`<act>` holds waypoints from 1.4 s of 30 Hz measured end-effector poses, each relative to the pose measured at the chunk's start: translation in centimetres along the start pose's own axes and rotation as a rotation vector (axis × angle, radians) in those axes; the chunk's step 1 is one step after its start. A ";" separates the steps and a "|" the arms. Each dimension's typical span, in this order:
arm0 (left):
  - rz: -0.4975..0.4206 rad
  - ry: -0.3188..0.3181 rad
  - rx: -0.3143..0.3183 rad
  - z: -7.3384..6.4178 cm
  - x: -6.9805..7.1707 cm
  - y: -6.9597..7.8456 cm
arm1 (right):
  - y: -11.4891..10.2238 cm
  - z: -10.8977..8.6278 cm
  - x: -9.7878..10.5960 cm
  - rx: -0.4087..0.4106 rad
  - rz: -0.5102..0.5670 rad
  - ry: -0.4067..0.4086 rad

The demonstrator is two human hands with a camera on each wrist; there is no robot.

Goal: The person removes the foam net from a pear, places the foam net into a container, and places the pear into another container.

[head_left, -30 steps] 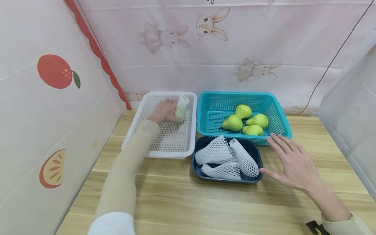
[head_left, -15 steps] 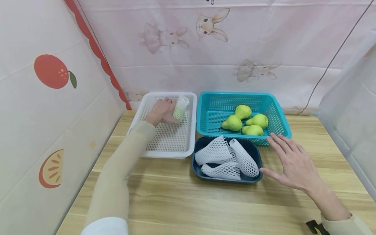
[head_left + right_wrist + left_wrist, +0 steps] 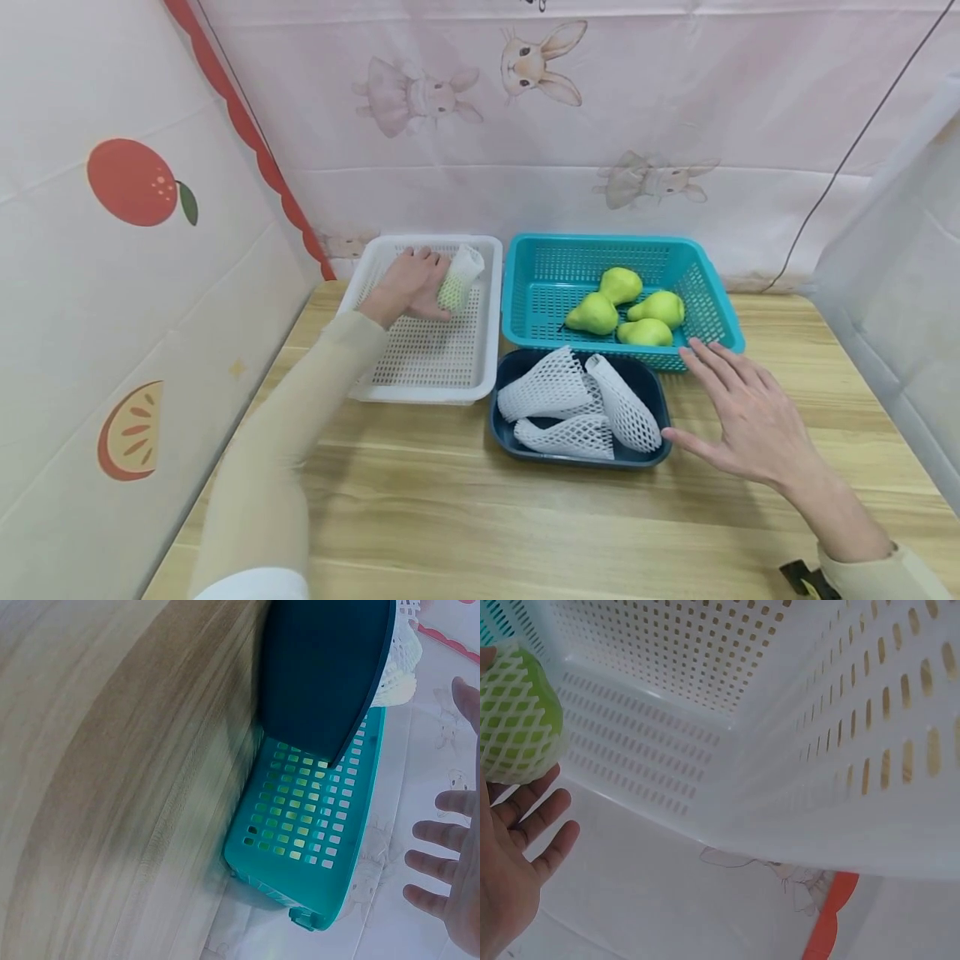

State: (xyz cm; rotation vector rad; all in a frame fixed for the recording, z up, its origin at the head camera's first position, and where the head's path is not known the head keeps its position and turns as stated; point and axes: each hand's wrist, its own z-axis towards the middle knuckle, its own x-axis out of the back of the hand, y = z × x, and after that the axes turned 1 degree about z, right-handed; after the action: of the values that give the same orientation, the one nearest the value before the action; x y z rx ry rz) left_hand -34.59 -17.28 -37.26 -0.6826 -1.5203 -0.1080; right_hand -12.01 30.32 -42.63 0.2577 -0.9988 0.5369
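Note:
In the head view my left hand [image 3: 411, 287] is inside the white basket [image 3: 420, 392], beside a green pear in a white foam net [image 3: 454, 292]. The left wrist view shows the netted pear [image 3: 517, 720] close to the left hand [image 3: 514, 847], whose fingers [image 3: 544, 814] are spread and loosely extended. Part of that hand is cut off at the frame edge. My right hand [image 3: 750, 417] is spread out by the front right corner of the turquoise basket [image 3: 712, 287] and the right end of the dark blue tub [image 3: 517, 450]. It holds nothing.
Several bare green pears [image 3: 592, 314] lie in the turquoise basket. White foam nets [image 3: 573, 437] fill the tub in front of it. The containers stand on a wooden table [image 3: 450, 517], with a printed curtain [image 3: 480, 192] behind and another at the left.
My left hand has drawn slightly left within the white basket, and the lower end of the netted pear has shifted left too. The right hand has stayed where it was.

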 end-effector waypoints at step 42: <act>-0.085 0.251 -0.092 -6.6 5.1 2.3 | -0.4 0.4 0.5 0.027 -0.008 0.002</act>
State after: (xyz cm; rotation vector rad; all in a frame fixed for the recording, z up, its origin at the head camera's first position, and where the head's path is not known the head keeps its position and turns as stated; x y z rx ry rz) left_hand -27.25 -16.75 -32.63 -0.6516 -1.3080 -0.3187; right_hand -11.92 29.95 -41.97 0.2849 -0.9886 0.5441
